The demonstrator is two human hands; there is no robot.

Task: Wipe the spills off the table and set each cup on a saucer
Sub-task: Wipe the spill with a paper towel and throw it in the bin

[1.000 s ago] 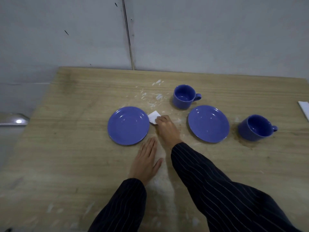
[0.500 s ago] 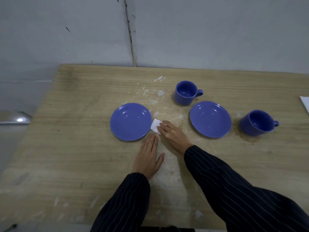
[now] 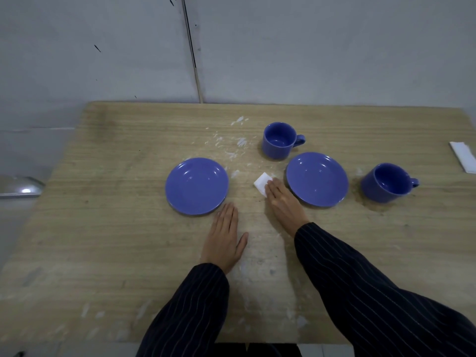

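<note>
Two blue saucers lie on the wooden table (image 3: 108, 228): the left saucer (image 3: 197, 185) and the right saucer (image 3: 317, 178). One blue cup (image 3: 279, 140) stands behind the right saucer, a second blue cup (image 3: 386, 182) to its right, both on the bare table. My right hand (image 3: 282, 202) presses flat on a folded white tissue (image 3: 262, 182) between the saucers. My left hand (image 3: 225, 240) rests flat on the table, palm down, holding nothing. White spill streaks (image 3: 231, 148) lie behind the tissue.
A folded white napkin (image 3: 463, 159) lies at the table's right edge. A brown ring stain (image 3: 373, 206) surrounds the right cup's base. Faint white smears (image 3: 144, 307) mark the near table edge. A grey wall (image 3: 309, 47) stands right behind the table.
My right hand slid the tissue from beside the left saucer rightward toward the right saucer. My left hand stayed flat on the table.
</note>
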